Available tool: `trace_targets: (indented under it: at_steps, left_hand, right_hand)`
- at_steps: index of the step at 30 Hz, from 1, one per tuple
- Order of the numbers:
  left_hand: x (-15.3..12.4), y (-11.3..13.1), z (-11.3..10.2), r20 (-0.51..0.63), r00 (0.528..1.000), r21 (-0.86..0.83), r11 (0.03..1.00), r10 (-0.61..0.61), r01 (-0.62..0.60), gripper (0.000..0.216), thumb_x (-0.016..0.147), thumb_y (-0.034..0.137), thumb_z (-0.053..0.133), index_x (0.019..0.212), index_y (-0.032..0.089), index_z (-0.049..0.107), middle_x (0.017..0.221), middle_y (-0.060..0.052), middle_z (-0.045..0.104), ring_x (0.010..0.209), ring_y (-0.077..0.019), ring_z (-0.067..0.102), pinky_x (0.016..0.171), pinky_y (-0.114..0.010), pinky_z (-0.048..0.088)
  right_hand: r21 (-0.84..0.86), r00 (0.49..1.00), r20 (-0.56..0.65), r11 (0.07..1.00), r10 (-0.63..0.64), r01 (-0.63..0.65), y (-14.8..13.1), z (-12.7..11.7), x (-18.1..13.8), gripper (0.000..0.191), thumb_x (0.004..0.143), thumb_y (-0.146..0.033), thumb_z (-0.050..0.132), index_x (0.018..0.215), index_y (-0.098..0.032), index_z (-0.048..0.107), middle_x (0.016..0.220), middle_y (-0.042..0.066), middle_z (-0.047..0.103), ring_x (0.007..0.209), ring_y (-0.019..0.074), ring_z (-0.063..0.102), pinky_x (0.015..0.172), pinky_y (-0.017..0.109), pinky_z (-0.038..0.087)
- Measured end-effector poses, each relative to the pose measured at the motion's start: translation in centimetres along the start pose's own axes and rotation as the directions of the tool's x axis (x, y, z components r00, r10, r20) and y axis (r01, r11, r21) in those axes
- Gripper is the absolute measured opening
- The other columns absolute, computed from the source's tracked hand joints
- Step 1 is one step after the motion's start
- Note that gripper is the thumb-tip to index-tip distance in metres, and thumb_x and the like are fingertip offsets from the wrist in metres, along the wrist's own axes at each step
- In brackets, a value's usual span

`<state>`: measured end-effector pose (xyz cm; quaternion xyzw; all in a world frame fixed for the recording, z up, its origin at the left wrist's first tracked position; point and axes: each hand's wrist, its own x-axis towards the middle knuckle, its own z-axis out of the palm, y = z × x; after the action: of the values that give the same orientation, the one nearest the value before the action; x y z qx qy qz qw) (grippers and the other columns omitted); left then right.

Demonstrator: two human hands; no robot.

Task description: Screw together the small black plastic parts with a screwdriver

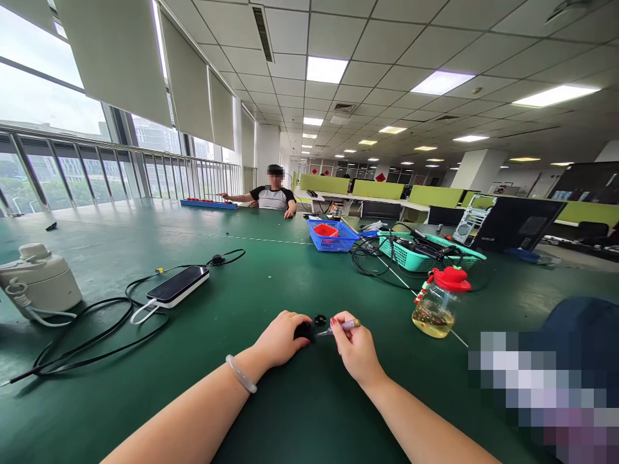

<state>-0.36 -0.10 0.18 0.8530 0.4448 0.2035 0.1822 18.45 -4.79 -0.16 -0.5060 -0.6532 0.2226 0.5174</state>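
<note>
My left hand [282, 338], with a pale bangle on the wrist, is closed around a small black object [304, 331] close to the green tabletop. The fingers cover part of this object, so its kind cannot be made out. In my right hand [356, 351] is a screwdriver [354, 323] with a light-coloured handle. Its thin metal shaft points left, and the tip is at or very near the black object; contact is unclear. Just beyond the two hands a small, shiny, round black piece [320, 319] lies on the table.
To the left are a white-edged device [178, 286] with cables and a beige flask [41, 280]. Ahead right stand a blue basket [333, 243], a green basket [411, 258] of cables and a red-lidded bottle [438, 309]. Another person [273, 196] sits across; someone in a cap [587, 341] is at right.
</note>
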Motion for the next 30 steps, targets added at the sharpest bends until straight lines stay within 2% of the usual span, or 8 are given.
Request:
trace_targets:
  at_steps: [15,25,30]
  left_hand:
    - [0.1,-0.3,0.2,0.001,1.000,0.001,1.000,0.012,-0.012,0.041,0.078,0.028,0.066,0.118,0.025,0.061,0.115,-0.003,0.069,0.110,-0.0249,0.056,0.097,-0.038,0.044]
    - [0.1,-0.3,0.3,-0.003,1.000,0.002,1.000,0.003,-0.003,0.042,0.078,0.026,0.065,0.120,0.025,0.060,0.117,-0.003,0.068,0.112,-0.0248,0.055,0.100,-0.038,0.043]
    - [0.0,-0.1,0.2,-0.010,1.000,0.001,1.000,-0.024,0.024,0.045,0.078,0.028,0.067,0.122,0.024,0.058,0.114,-0.006,0.067,0.111,-0.0244,0.056,0.098,-0.038,0.044]
  right_hand:
    - [-0.205,0.992,0.091,0.973,-0.085,0.102,-1.4,-0.1,-0.3,0.029,0.094,-0.042,0.042,0.072,-0.023,0.045,0.055,-0.005,0.045,0.049,0.0130,0.043,0.050,0.023,0.032]
    - [-0.233,0.987,0.077,0.961,-0.137,0.152,-1.4,0.0,-0.5,0.028,0.094,-0.039,0.043,0.071,-0.023,0.046,0.055,-0.005,0.044,0.047,0.0123,0.042,0.049,0.023,0.032]
    - [-0.224,0.971,0.110,0.946,-0.214,0.233,-1.6,-0.1,-0.9,0.023,0.094,-0.033,0.042,0.074,-0.023,0.048,0.056,-0.005,0.045,0.047,0.0117,0.042,0.050,0.022,0.033]
